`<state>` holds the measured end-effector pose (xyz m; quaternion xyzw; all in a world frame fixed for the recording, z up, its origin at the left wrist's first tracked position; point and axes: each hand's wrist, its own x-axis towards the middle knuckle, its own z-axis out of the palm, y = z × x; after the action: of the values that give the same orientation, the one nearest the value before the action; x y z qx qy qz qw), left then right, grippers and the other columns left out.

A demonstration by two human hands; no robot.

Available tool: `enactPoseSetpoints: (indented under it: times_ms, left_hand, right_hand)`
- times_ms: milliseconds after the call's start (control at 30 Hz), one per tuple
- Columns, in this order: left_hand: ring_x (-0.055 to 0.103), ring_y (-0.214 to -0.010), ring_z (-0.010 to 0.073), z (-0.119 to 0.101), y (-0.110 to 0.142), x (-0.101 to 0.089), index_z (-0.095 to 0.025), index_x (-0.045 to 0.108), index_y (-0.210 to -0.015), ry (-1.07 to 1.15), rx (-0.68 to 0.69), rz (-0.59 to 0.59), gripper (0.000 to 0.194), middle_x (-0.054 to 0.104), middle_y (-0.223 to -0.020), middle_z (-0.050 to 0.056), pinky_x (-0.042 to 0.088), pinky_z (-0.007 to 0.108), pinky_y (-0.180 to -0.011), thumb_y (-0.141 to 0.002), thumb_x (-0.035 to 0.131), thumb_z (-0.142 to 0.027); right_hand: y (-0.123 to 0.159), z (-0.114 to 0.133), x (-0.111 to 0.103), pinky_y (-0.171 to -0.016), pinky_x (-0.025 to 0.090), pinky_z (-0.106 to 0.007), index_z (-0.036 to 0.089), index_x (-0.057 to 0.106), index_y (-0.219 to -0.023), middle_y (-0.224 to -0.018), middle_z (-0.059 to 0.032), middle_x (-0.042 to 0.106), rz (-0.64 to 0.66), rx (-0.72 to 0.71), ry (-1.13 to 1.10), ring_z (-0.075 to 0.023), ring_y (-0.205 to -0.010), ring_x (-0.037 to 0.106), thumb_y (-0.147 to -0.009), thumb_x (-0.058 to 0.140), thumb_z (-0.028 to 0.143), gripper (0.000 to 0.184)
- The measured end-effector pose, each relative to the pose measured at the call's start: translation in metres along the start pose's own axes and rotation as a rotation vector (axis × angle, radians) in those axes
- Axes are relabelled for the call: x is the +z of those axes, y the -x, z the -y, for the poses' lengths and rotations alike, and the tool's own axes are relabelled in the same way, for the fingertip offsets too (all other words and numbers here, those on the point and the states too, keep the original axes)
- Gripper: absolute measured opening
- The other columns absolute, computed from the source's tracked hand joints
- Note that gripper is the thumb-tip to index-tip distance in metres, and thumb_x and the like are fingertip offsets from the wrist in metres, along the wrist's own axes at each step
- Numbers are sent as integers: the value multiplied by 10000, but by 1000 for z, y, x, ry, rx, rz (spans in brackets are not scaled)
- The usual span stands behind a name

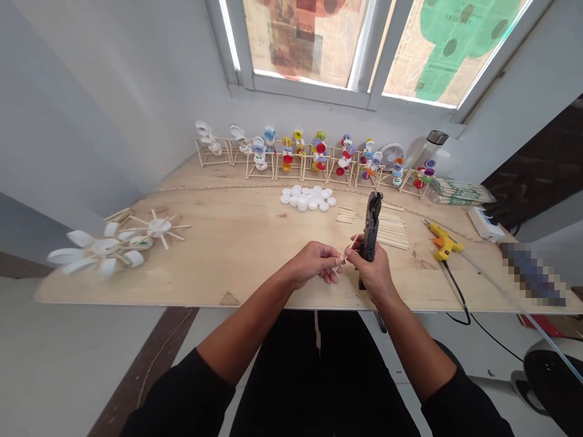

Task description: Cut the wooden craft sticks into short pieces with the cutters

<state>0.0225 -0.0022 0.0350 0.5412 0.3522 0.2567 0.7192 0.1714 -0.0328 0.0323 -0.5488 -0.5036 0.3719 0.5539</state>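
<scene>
My left hand (319,264) is closed, thumb and fingers pinching thin wooden sticks (341,259) above the table. Upright in my right hand (376,273) is a black plier-like hand tool (371,227) with a rounded head; its exact kind is unclear. The thumb and a finger of that same hand also touch the upper end of the sticks. Just behind the hands lie a few short cut sticks (345,214) and a row of longer sticks (392,230). White bottle caps (308,198) are clustered on the tabletop beyond my left hand.
Small stick frames with coloured cap wheels (286,159) line the wall. A yellow glue gun (444,241) with its cord, a white power strip (485,224) and bagged sticks (460,191) are right. White wheel pieces (104,246) lie left. A bottle (432,145) and a fan (392,156) stand behind.
</scene>
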Motion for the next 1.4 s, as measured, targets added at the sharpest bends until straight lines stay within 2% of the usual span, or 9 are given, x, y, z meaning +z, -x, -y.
enactPoseSetpoints:
  times_ms: [167, 300, 467, 600, 867, 1167, 1400]
  left_hand:
    - [575, -478, 90, -9, 11, -9, -93, 602, -720, -48, 37, -54, 242, 643, -673, 55, 423, 192, -449, -673, 666, -322]
    - [571, -479, 95, -20, 21, -17, -96, 601, -715, -143, 97, -74, 231, 633, -657, 50, 415, 190, -428, -698, 636, -323]
    - [566, -475, 93, -36, 37, -14, -106, 604, -718, -280, 123, -70, 167, 618, -635, 30, 416, 186, -424, -719, 577, -271]
    - [564, -483, 91, -46, 48, -7, -114, 606, -713, -375, 115, -35, 148, 598, -602, 11, 418, 180, -431, -725, 539, -245]
    - [567, -485, 100, -54, 58, 6, -129, 633, -750, -648, 76, 28, 182, 568, -527, -13, 397, 173, -441, -761, 494, -245]
    - [501, -463, 83, -51, 47, 19, -151, 656, -695, -1080, 205, 84, 193, 608, -548, -3, 296, 199, -482, -738, 467, -144]
    - [400, -424, 74, -47, 40, 19, -145, 598, -589, -1224, 233, 128, 186, 559, -507, -7, 217, 225, -470, -697, 450, -112]
  right_hand:
    - [18, 20, -15, -608, 442, -267, 186, 550, -948, -726, 15, 570, 7, 81, -48, -133, -616, 551, -691, 656, 305, 303]
    - [51, 31, -30, -653, 433, -266, 184, 534, -1009, -793, -9, 586, 102, 209, -93, -141, -681, 559, -747, 629, 321, 310]
    - [95, 21, -27, -687, 437, -273, 184, 535, -1001, -767, -2, 565, 221, 363, -25, -146, -683, 557, -779, 591, 322, 268]
    - [113, 8, -20, -682, 435, -281, 178, 527, -991, -791, -7, 547, 304, 383, 42, -145, -673, 545, -802, 551, 310, 232]
    - [123, -10, -19, -701, 424, -286, 188, 500, -1033, -823, -11, 551, 322, 320, 119, -153, -715, 546, -815, 525, 258, 231]
    - [127, -12, -17, -695, 427, -285, 186, 515, -1007, -800, -1, 545, 323, 349, 106, -146, -695, 546, -797, 533, 239, 217]
    - [125, -12, -14, -669, 426, -278, 180, 513, -976, -711, 25, 519, 306, 373, 84, -132, -632, 543, -807, 521, 273, 192]
